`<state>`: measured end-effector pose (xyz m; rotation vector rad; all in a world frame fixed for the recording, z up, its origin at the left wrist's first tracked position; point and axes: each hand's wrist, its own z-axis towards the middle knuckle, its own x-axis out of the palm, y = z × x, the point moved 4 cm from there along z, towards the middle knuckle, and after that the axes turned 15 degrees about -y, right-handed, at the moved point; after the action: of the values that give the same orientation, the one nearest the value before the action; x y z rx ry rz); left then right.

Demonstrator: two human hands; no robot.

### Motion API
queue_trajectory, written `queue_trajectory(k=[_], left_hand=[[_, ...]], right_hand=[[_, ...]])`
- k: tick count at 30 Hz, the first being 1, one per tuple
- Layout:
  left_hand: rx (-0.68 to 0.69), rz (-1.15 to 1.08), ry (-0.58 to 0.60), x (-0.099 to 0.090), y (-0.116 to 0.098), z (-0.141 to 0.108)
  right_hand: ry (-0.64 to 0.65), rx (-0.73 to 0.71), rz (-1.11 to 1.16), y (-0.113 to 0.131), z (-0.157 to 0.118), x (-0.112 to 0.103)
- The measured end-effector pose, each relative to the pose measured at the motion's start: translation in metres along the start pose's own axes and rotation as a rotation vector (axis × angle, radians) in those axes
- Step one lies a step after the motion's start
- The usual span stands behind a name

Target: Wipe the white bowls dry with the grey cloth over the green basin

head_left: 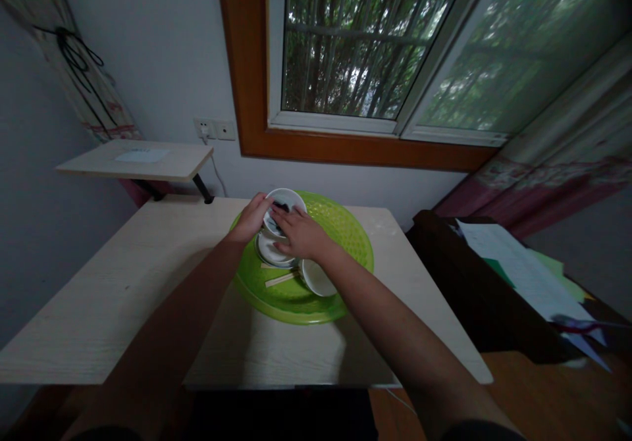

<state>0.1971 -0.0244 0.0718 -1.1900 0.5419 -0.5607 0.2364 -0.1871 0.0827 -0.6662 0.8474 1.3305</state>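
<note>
The left hand [251, 220] grasped the white bowl [286, 195] by its rim, apparently steadying it against the right hand [302, 233], whose fingers reached inside; whether these held anything was unclear. Nearer the body than that grip, white dishes [270, 250] and chopsticks [281, 279] lay within the green tray [353, 230].

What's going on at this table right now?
A person's left hand grips the rim of a white bowl, while the right hand reaches over it, fingers spread inside. Small plates, another bowl and chopsticks sit on the round green tray on the table.
</note>
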Motion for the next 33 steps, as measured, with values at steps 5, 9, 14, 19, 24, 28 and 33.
queue_trajectory(k=[5,9,14,19,24,28,33], left_hand=[[0.011,0.096,-0.075,-0.004,0.000,0.000],[0.036,0.202,-0.149,-0.009,-0.004,0.001],[0.060,0.258,-0.211,-0.012,-0.013,-0.001],[0.057,0.288,-0.227,-0.013,-0.014,-0.001],[0.059,0.277,-0.243,-0.014,-0.012,-0.001],[0.057,0.264,-0.248,-0.014,-0.011,-0.001],[0.056,0.231,-0.248,-0.014,-0.008,0.000]], right_hand=[[-0.021,0.066,-0.139,0.000,0.004,-0.008],[0.014,0.123,-0.219,0.005,0.010,-0.013],[0.055,0.118,-0.269,0.011,0.014,-0.017],[0.106,0.117,-0.262,0.010,0.016,-0.017],[0.082,0.110,-0.228,0.003,0.015,-0.015],[0.018,0.084,-0.199,-0.001,0.015,-0.013],[-0.033,0.068,-0.170,-0.004,0.014,-0.010]])
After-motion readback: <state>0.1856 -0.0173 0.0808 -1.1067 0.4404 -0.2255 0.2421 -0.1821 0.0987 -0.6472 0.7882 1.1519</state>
